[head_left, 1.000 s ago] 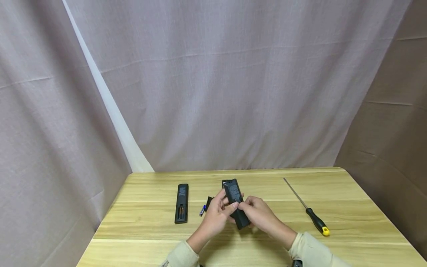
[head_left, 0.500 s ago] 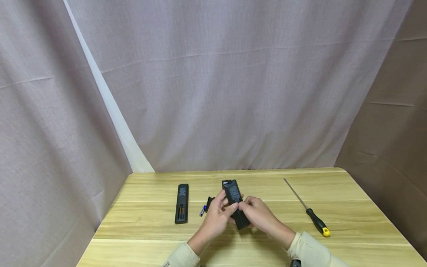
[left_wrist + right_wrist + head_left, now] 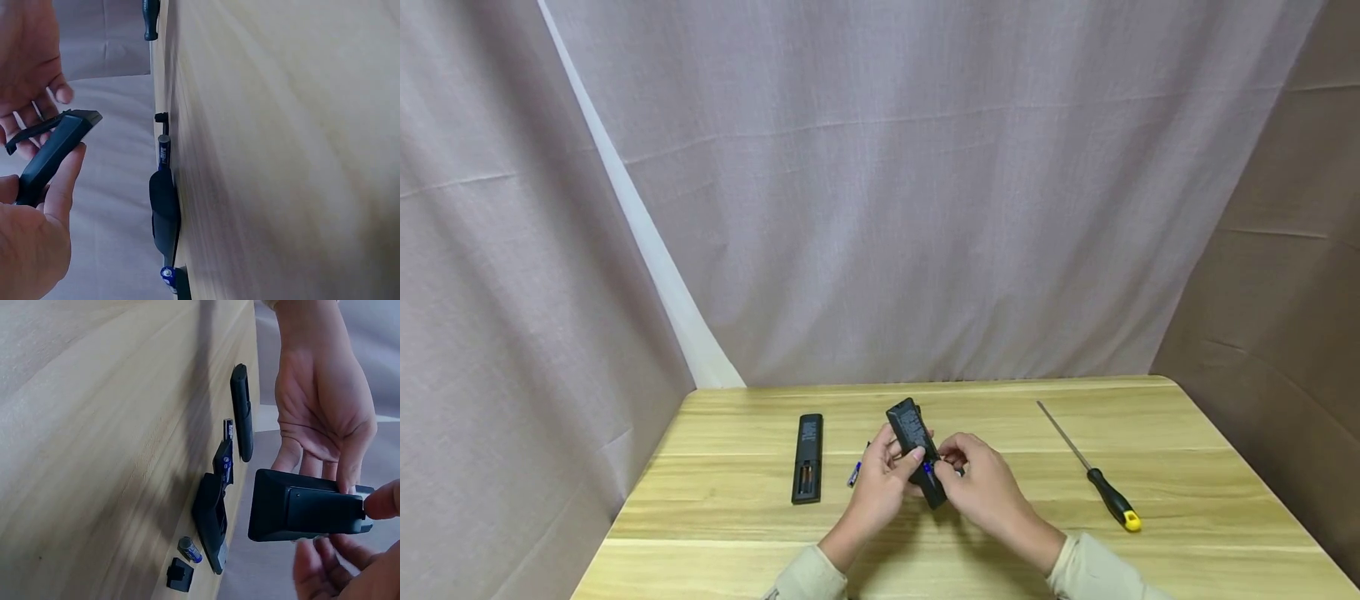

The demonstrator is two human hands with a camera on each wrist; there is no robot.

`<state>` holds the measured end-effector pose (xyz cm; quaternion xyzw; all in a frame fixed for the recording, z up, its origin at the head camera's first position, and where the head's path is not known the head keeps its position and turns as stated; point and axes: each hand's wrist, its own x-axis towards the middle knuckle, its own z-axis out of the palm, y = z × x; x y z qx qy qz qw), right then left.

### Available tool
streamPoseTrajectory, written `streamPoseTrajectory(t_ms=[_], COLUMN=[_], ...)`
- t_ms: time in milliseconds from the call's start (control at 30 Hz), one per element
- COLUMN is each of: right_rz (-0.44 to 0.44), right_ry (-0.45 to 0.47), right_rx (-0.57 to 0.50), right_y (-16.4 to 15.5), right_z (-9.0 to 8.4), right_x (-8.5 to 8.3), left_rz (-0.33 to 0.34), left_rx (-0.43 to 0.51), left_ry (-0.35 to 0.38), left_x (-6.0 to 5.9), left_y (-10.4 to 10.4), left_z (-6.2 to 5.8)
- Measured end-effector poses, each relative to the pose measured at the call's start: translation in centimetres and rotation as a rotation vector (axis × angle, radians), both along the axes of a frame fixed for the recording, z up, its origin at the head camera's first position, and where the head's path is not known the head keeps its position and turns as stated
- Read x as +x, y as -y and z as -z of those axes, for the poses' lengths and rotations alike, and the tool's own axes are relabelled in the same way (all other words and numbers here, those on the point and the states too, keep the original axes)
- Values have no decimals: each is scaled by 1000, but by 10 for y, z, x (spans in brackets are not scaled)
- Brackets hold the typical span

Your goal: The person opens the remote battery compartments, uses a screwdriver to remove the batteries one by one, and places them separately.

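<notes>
My left hand (image 3: 880, 483) grips a black remote control (image 3: 910, 425), held tilted above the table with its back facing up. Blue shows in its uncovered battery compartment, where a battery (image 3: 928, 471) lies. My right hand (image 3: 988, 487) is at the remote's right edge. In the left wrist view, its fingers pinch a thin black battery cover (image 3: 37, 130), which stands at an angle to the remote and meets it near one end. From the right wrist, the remote appears end-on between both hands, with the right thumb against the cover's edge.
Left on the wooden table lies another remote (image 3: 807, 442) with its battery compartment uncovered. Beneath the hands are a further remote (image 3: 207, 506), loose blue batteries (image 3: 189, 550) and a small black cover (image 3: 180, 576). A screwdriver (image 3: 1111, 493) lies on the right.
The battery cover has come up from the remote, uncovering blue inside. The right hand has shifted slightly away from the left, while the left hand and remote have moved a little left.
</notes>
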<state>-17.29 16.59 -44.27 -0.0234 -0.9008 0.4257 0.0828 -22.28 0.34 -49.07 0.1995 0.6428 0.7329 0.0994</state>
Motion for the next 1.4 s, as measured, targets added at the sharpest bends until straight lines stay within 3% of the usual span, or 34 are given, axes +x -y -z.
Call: streamPoseTrajectory(t_ms=[133,467,700,833,1200,1400], right_rz=[-46,-212,-280,-288,-193,-152], right_ry=[-49,-19,-73,-85,-44,-116], right_rx=[-31,-186,-154,-117,13,361], right_y=[1,-10,-21,-31,-66,-89], right_z=[-1,3,8,11,23,37], right_x=[4,12,16,18,17,12], left_rz=[-14,-22,-50,-65,-102,-100], left_rx=[-5,27,13,-3,-23,-8], left_ry=[7,29,28,36,43,54], left_x=[1,-1,-1,-1,-3,-2], left_y=[1,11,16,17,24,25], left_z=[0,1,0,0,-1,-2])
